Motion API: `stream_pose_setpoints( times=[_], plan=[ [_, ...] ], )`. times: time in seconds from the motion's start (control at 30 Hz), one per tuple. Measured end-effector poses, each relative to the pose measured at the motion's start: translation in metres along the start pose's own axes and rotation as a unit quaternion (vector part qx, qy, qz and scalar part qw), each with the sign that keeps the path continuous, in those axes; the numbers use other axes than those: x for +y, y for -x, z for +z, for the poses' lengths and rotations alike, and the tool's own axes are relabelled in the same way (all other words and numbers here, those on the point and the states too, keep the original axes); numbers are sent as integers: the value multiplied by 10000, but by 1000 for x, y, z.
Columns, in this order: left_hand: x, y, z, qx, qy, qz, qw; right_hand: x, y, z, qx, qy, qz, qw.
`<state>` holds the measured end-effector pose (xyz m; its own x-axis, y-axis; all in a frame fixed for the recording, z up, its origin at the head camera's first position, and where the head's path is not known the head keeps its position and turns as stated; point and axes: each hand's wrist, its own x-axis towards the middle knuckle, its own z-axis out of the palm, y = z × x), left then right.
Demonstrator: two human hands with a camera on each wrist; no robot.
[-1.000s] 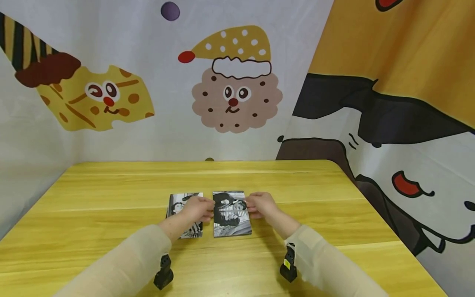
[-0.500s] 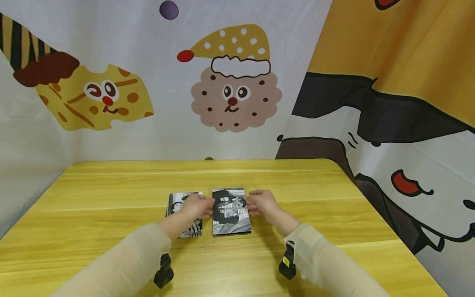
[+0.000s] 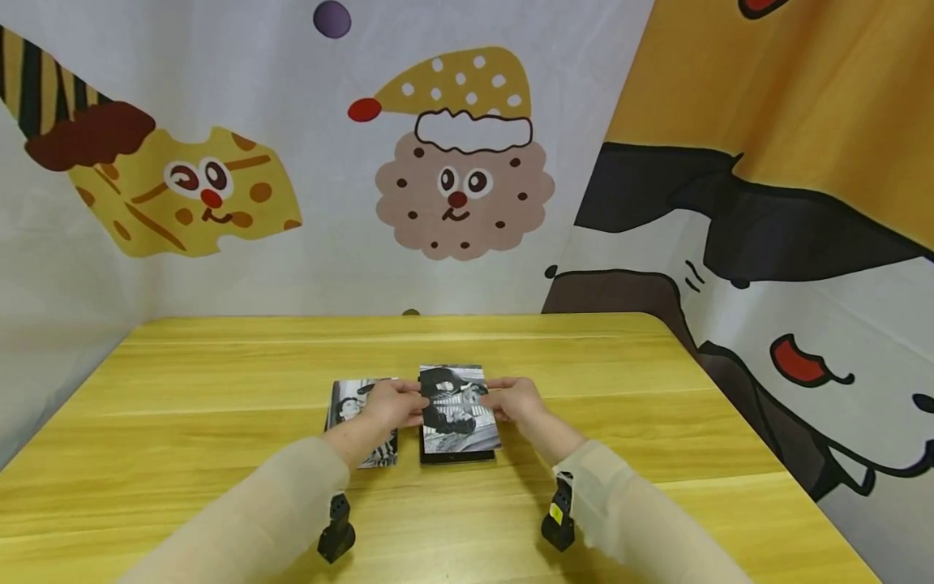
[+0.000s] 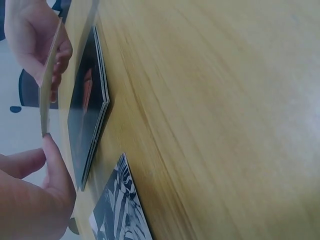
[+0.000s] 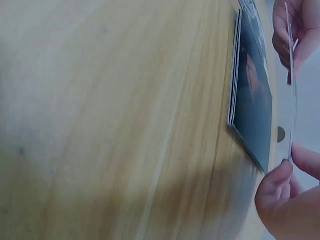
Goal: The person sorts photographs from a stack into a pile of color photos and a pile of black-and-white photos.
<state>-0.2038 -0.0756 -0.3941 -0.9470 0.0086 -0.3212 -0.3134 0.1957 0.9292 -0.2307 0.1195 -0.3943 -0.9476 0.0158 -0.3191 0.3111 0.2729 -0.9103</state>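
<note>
1. A thin rectangular card with a black-and-white photograph [image 3: 456,414] is near the centre of the head view, just below the middle of the frame, raised off the table and held between two hands.
2. The left hand [image 3: 390,405] pinches the card's left edge narrowly, thumb on one face and fingers on the other; it shows at lower left in the left wrist view.
3. The right hand [image 3: 515,399] holds the opposite edge in an equally narrow pinch, seen at lower right in the right wrist view.
4. Under the raised card lies a flat stack of dark-faced rectangular cards [image 4: 87,115], with several layered pale edges and a reddish patch on top. A visible gap parts it from the held card; in the head view only its black lower strip shows.
5. Left of the stack, well within the lower half of the head view, another black-and-white photo card [image 3: 378,454] lies apart from it, partly hidden behind the left hand. Whether more cards lie beneath it cannot be told.
6. All rest on or above a yellow wood-grain table [image 3: 219,373], before a white cartoon-printed fabric backdrop [image 3: 328,268].
</note>
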Motion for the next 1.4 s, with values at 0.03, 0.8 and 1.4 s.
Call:
stream_pose_setpoints(
  times=[0.03,0.8,1.4],
  plan=[
    [0,0,1,41,-12,-6,10000,0,-1,0,17,-5,16,10000],
    [11,0,-17,-125,245,-194,9994,-9,0,7,60,-30,-6,10000],
    [10,7,-37,-75,46,-137,9999,-20,4,23,16,-126,-80,9999]
  ],
)
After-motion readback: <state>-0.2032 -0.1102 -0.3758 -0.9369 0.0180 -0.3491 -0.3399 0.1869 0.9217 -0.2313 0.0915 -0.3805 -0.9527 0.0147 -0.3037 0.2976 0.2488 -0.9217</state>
